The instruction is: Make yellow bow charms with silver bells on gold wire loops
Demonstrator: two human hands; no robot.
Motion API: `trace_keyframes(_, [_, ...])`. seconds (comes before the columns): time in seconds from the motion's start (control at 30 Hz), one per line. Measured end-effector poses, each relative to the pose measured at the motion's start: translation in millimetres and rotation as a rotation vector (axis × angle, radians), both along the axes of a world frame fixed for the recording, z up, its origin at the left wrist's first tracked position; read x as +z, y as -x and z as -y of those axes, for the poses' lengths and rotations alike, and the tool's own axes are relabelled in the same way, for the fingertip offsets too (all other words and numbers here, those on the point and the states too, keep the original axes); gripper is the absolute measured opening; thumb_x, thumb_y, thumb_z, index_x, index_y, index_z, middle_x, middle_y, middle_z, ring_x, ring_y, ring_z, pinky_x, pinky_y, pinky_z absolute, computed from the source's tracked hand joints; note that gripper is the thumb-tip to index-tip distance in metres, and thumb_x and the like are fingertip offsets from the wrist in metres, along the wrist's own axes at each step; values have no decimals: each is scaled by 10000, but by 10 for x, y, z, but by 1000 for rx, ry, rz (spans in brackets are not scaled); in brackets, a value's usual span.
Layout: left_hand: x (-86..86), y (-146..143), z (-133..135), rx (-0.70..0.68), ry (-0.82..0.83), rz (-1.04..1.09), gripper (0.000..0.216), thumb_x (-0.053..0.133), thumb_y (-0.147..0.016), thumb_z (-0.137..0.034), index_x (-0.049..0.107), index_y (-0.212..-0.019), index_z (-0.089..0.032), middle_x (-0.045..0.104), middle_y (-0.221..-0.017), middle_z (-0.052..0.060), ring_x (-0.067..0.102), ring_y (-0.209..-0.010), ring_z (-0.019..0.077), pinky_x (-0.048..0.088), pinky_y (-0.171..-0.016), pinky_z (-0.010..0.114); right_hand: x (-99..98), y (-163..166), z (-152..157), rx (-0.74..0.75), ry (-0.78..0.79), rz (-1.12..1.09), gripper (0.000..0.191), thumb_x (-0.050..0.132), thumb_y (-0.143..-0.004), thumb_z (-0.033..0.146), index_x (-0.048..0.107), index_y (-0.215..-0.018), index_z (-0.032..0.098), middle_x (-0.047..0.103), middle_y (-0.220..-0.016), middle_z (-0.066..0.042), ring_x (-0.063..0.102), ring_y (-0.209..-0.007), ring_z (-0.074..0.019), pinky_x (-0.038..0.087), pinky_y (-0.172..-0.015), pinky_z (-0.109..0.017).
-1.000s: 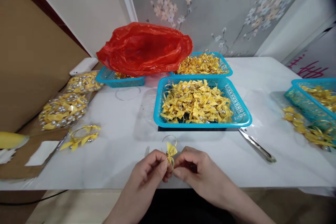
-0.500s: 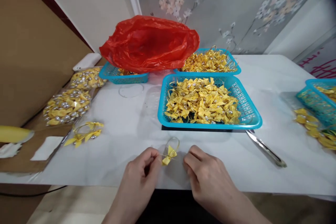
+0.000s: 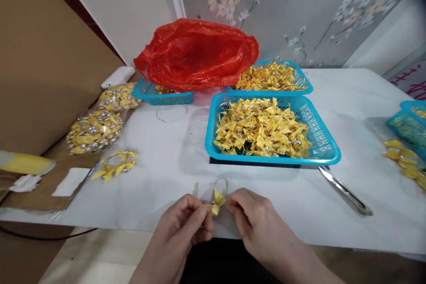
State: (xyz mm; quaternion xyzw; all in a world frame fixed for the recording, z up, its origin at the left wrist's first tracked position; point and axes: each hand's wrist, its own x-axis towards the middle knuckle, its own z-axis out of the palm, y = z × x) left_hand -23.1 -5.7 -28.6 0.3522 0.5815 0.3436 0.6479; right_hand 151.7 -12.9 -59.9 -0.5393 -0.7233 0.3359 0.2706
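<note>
Yellow ribbon bow [image 3: 217, 197] with a gold loop sits low in the frame's centre, pinched between both hands: left hand [image 3: 181, 226] fingertips grip one side, right hand [image 3: 258, 226] fingertips the other. Beyond, mid-frame, a blue basket [image 3: 324, 153] holds many bows; metal tongs [image 3: 346, 191] lie right. Farther back, a red plastic bag [image 3: 196, 53].
</note>
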Motion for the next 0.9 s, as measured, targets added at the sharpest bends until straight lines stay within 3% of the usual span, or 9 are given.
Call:
trace_keyframes(0.13, [11,-25,2,90,182,215,184,746,-801,-296,618,-751,-174,651,-755,-8,614,-703,123,542,-640,202,-19,18,35,67,-42,108,211,443,-879,41,591,-864,191,622,-798,-23,602,-632,-145,427,-574,-233])
trace_keyframes(0.2, [-2,-14,2,111,214,229,190,753,-794,-302,615,-754,-177,649,-736,-20,606,-633,102,513,-555,166,-9,12,50,107,-82,169,238,454,-834,12,604,-855,196,611,-777,-20,578,-596,-149,396,-541,-243])
trace_keyframes(0.33, [-26,33,-5,120,187,244,215,741,-803,-313,605,-709,-174,590,-641,-50,435,-465,44,375,-415,119,2,-14,58,150,-169,269,327,452,-676,-62,601,-811,197,587,-743,-26,540,-581,-167,332,-509,-273])
trace_keyframes(0.5, [10,97,-41,166,148,274,193,715,-819,-297,605,-695,-199,583,-723,-19,508,-716,124,471,-619,191,5,-38,79,167,-229,322,319,462,-649,-61,589,-773,204,590,-733,-28,530,-570,-177,308,-488,-295])
trace_keyframes(0.6, [51,147,-46,108,135,194,152,689,-837,-339,654,-768,-209,618,-790,2,527,-813,155,470,-689,225,4,-60,95,160,-255,331,321,473,-646,-64,589,-773,207,596,-740,-24,541,-588,-177,317,-496,-291])
trace_keyframes(0.73, [86,213,-30,-39,123,4,247,707,-814,-406,675,-981,-227,673,-784,3,530,-701,146,423,-598,224,-2,-107,83,120,-284,335,358,436,-635,-90,587,-779,201,575,-732,-29,533,-606,-176,319,-510,-282])
trace_keyframes(0.9, [30,223,-30,-148,-97,-282,250,690,-820,-405,643,-991,-228,739,-766,16,631,-784,187,451,-688,245,-5,-116,68,115,-305,318,372,409,-631,-91,586,-780,200,564,-725,-31,521,-593,-175,315,-505,-287])
